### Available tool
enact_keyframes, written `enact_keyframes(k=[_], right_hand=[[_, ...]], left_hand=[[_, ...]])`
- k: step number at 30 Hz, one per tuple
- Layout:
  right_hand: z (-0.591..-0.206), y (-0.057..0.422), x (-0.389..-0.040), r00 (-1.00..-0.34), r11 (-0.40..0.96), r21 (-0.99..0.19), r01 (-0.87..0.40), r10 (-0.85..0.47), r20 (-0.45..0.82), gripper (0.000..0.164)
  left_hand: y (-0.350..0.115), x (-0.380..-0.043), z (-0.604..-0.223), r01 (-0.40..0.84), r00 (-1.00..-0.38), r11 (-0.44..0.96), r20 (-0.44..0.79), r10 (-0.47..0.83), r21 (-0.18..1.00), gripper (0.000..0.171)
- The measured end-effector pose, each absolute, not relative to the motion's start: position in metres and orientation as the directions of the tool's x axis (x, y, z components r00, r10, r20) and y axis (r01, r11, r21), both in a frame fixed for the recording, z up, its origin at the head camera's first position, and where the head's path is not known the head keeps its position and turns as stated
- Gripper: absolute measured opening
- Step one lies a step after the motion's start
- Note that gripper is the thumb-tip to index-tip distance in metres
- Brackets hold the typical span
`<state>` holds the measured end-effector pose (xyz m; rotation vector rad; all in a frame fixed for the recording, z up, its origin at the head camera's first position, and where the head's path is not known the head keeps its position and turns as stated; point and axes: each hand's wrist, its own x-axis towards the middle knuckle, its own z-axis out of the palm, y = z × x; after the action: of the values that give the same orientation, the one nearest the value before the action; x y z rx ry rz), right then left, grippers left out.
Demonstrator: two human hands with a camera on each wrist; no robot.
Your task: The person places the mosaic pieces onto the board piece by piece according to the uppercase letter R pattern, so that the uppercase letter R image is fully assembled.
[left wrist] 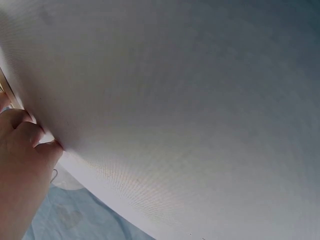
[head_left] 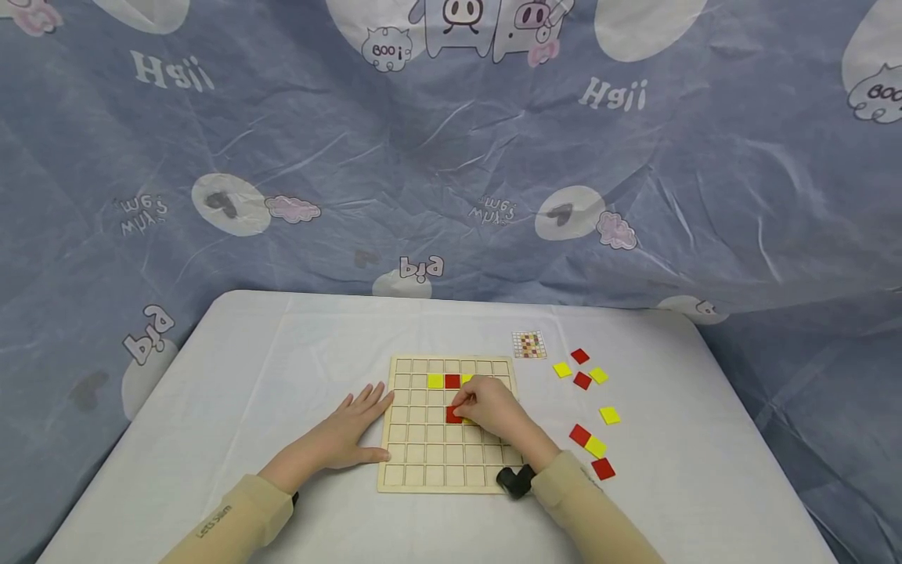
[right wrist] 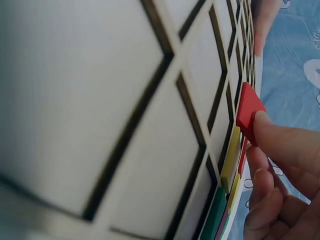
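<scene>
A pale wooden grid board (head_left: 416,454) lies on the white table. My right hand (head_left: 496,409) pinches a red square tile (right wrist: 249,111) between thumb and fingers, tilted over a cell near the board's middle. Beside it, a yellow tile (right wrist: 231,160) sits in the grid, and a green tile (right wrist: 214,212) shows lower in the right wrist view, hidden by my hand from above. In an upper row are a yellow tile (head_left: 435,381) and a red tile (head_left: 452,381), with another yellow one partly covered. My left hand (head_left: 345,435) rests spread, fingertips and thumb at the board's left edge.
Loose red and yellow tiles (head_left: 609,415) lie scattered right of the board. A small pattern card (head_left: 529,345) is beyond its upper right corner. The black wrist camera (head_left: 516,481) hangs over the lower right corner. A patterned blue-grey cloth (head_left: 423,157) stands behind the table.
</scene>
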<state>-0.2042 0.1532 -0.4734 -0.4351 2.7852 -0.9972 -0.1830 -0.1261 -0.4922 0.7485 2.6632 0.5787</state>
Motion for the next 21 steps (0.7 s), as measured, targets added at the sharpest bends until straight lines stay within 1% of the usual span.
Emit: enact_keyframes(k=[5,7,10,15,17,21], right_hand=[[-0.476,0.148,-0.205,-0.953,0.786,-0.585,-0.201,-0.296,-0.07,0.004],[-0.475,0.148,-0.205,-0.953,0.785,-0.586,-0.198,-0.295,-0.073,0.004],[-0.472,0.151,-0.203,-0.954,0.761,-0.622,-0.185,-0.29,-0.07,0.003],[-0.462,0.169,-0.2,-0.971,0.701,-0.706,-0.102,-0.225,-0.084,0.007],[-0.458,0.18,-0.198,-0.976,0.686,-0.725,-0.062,-0.193,-0.099,0.009],[-0.451,0.208,-0.192,-0.986,0.689,-0.725,-0.017,-0.132,-0.103,0.014]], left_hand=[[-0.127,-0.183,-0.493,0.425,-0.813,0.778,-0.182,0.553,0.463,0.097],[-0.127,-0.183,-0.493,0.426,-0.813,0.777,-0.181,0.554,0.464,0.097],[-0.127,-0.184,-0.494,0.431,-0.811,0.775,-0.18,0.557,0.462,0.097],[-0.128,-0.184,-0.493,0.435,-0.809,0.775,-0.179,0.56,0.458,0.097],[-0.128,-0.185,-0.493,0.433,-0.809,0.776,-0.182,0.559,0.459,0.097],[-0.128,-0.186,-0.495,0.431,-0.809,0.779,-0.188,0.557,0.454,0.097]])
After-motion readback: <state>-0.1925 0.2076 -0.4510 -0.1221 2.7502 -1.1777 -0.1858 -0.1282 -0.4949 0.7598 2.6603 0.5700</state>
